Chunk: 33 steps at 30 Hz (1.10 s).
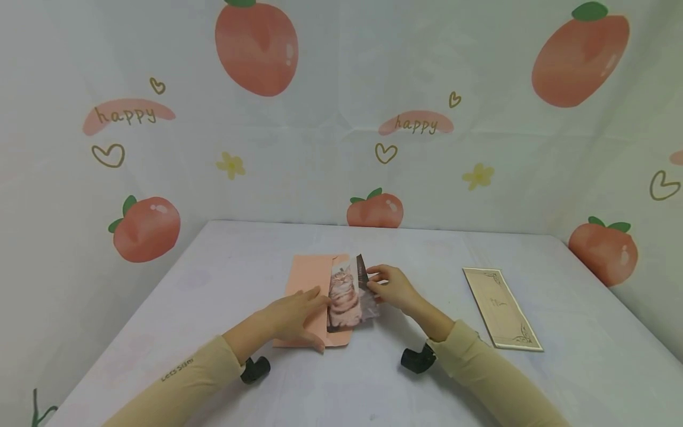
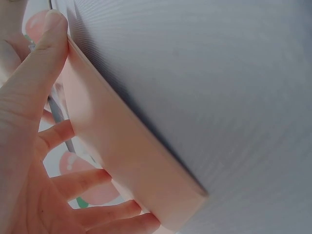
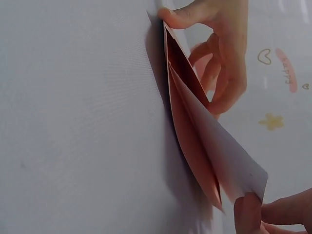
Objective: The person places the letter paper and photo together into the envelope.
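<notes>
In the head view, I saw a tan ornamented panel (image 1: 503, 308) lying on the white table (image 1: 229, 261) at right of frame, well apart from the work. A fruit-printed backdrop (image 1: 315, 160) filled the upper frame, and black fittings (image 1: 418, 360) sat beneath both wrists. The left hand (image 1: 299, 314) covered part of the pink envelope (image 1: 309, 273), which lay at centre; the right hand (image 1: 395, 290) hid the right border of the cat picture (image 1: 344, 293).

The picture extended from the envelope's right-hand opening. Whether the dark strip beside it belonged to the same sheet, I could not tell. The left hand gripped the envelope, thumb spread from its fingers; the right pinched the picture's edge.

The right wrist view alone showed me the mouth gaping and a pale sheet (image 3: 226, 141) slanting into it; the left wrist view showed the envelope's smooth side and the thumb at its corner.
</notes>
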Tool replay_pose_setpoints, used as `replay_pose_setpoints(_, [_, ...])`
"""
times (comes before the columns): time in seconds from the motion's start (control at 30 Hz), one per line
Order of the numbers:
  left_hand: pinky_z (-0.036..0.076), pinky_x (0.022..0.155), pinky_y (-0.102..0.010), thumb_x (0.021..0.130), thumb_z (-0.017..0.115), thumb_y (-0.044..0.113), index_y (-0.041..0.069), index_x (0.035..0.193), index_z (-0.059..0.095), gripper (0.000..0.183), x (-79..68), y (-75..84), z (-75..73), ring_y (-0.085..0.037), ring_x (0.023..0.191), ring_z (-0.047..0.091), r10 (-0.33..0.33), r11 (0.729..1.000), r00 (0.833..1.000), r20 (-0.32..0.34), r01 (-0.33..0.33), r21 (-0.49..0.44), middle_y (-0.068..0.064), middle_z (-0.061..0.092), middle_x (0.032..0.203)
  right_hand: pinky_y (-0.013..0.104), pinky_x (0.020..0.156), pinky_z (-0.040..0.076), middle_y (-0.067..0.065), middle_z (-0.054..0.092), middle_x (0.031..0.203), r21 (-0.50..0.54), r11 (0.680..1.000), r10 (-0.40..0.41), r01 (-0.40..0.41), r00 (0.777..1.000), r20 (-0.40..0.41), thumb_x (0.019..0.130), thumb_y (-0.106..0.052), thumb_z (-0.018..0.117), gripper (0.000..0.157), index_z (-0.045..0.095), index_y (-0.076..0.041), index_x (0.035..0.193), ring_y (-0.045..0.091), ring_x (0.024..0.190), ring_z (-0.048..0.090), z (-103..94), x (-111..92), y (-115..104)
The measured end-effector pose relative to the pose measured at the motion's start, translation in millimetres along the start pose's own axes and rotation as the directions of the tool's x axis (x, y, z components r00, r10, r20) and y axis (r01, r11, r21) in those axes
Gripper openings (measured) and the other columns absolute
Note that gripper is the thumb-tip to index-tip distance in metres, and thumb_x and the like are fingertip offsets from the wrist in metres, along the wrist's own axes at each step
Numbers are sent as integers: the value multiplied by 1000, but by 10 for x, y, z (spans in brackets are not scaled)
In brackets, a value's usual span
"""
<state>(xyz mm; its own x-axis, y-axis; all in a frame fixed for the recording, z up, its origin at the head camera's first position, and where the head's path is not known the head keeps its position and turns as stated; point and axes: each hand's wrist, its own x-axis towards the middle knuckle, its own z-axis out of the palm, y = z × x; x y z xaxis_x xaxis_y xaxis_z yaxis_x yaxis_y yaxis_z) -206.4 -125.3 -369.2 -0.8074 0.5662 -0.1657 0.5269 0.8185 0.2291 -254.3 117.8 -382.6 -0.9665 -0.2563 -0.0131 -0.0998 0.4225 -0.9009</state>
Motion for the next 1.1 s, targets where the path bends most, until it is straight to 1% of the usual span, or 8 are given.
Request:
replay_pose_setpoints(0.13, [37, 104, -57, 68, 71, 60, 18, 138, 39, 88, -4, -2, 0, -50, 130, 36, 1, 1000, 1000, -2, -1, 9, -24, 30, 149, 29, 58, 57, 22, 61, 99, 12, 1000, -15, 15, 1000, -8, 90, 0, 55, 34, 51, 8, 122, 15, 75, 66, 33, 0, -4])
replay_pose_setpoints(0.27, [36, 105, -57, 68, 70, 61, 18, 139, 38, 89, -18, 8, -11, -50, 131, 35, -6, 1000, 1000, 7, 6, -5, -23, 29, 150, 28, 57, 56, 21, 61, 99, 13, 1000, -19, 19, 1000, -21, 89, 1, 56, 34, 52, 7, 122, 13, 73, 65, 59, 4, -11])
replay_pose_setpoints(0.37, [36, 105, -58, 68, 70, 61, 17, 138, 39, 88, -34, 20, -31, -51, 131, 35, 2, 1000, 1000, 10, -2, -16, -23, 29, 150, 28, 56, 56, 21, 61, 99, 17, 1000, -13, 14, 999, -32, 88, 2, 57, 33, 53, 7, 121, 13, 72, 64, 79, 9, -19])
replay_pose_setpoints(0.4, [37, 103, -58, 68, 69, 64, 16, 137, 39, 89, -42, 22, -38, -52, 130, 36, 15, 1000, 1000, 6, -15, -7, -24, 30, 149, 28, 56, 56, 21, 61, 99, 21, 1000, -10, 11, 999, -35, 88, 3, 57, 33, 53, 7, 121, 13, 72, 64, 86, 10, -23])
replay_pose_setpoints(0.53, [38, 102, -59, 68, 69, 64, 17, 135, 39, 87, -42, 21, -40, -52, 129, 36, 14, 1000, 1000, 6, -13, -11, -24, 31, 149, 27, 56, 56, 22, 62, 100, 24, 1000, -5, 5, 999, -37, 88, 3, 57, 33, 53, 7, 120, 13, 72, 64, 111, 14, -31])
replay_pose_setpoints(0.63, [38, 102, -59, 69, 71, 60, 19, 135, 40, 84, -23, 12, -18, -52, 130, 36, -6, 1000, 1000, 5, 6, -23, -22, 30, 150, 27, 56, 56, 22, 62, 101, 27, 1000, -5, 6, 999, -38, 88, 3, 57, 33, 53, 8, 120, 13, 72, 64, 129, 18, -38])
replay_pose_setpoints(0.83, [38, 103, -58, 68, 71, 60, 21, 134, 40, 83, -5, 8, 0, -50, 130, 36, -16, 1000, 1000, 3, 16, -11, -21, 30, 150, 27, 56, 56, 22, 61, 102, 36, 999, -2, 3, 999, -35, 88, 3, 57, 34, 53, 7, 121, 11, 70, 62, 166, 31, -37])
replay_pose_setpoints(1.1, [40, 100, -59, 68, 70, 61, 19, 135, 40, 83, -10, 5, 2, -51, 129, 37, -7, 1000, 1000, 2, 7, 6, -22, 31, 149, 27, 58, 56, 23, 61, 105, 56, 998, 12, -11, 1000, -26, 88, 5, 55, 36, 52, 7, 123, 12, 72, 62, 215, 25, -59])
